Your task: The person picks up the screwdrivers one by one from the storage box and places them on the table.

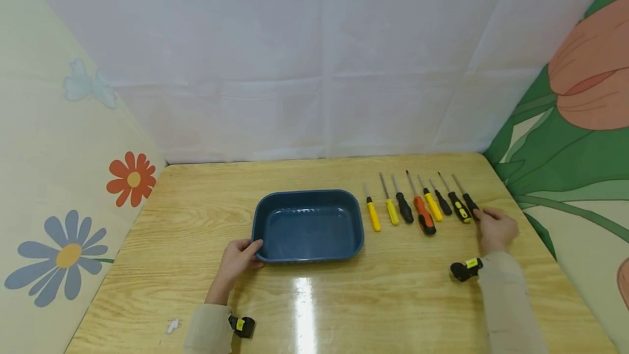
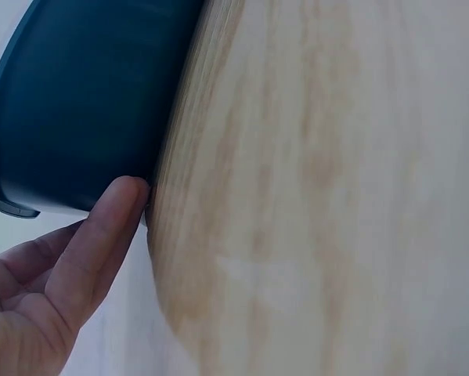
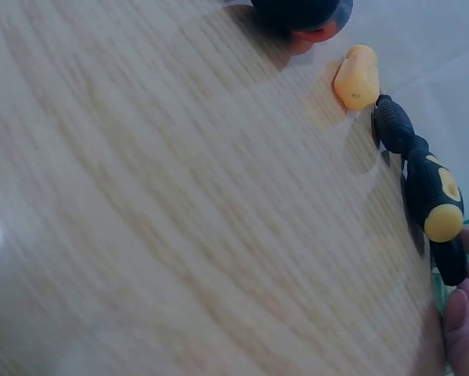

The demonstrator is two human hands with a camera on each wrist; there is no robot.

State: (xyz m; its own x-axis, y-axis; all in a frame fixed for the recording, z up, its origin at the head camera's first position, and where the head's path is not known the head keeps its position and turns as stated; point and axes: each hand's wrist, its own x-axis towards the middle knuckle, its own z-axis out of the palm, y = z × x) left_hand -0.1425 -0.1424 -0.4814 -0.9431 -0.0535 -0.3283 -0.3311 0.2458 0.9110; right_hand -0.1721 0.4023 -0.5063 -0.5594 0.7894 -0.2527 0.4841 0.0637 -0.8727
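My left hand [image 1: 237, 261] holds the near left corner of a dark blue rectangular tray [image 1: 309, 260], thumb over the rim and fingers outside. In the left wrist view, fingers [image 2: 101, 235] touch the tray's outer wall [image 2: 77, 117]. At the right end of a row of screwdrivers, my right hand [image 1: 496, 228] has its fingers at the handle of the last black screwdriver [image 1: 470, 202]. The right wrist view shows that handle [image 3: 451, 262] between the thumb and fingers, partly hidden. Beside it lies a black-and-yellow screwdriver [image 1: 460, 209].
Leftward in the row lie a small black screwdriver [image 1: 444, 204], a yellow one [image 1: 433, 205], an orange-and-black one [image 1: 423, 214], a black one [image 1: 404, 208] and two yellow ones [image 1: 392, 212]. A white scrap [image 1: 173, 326] lies front left on the wooden table [image 1: 393, 299].
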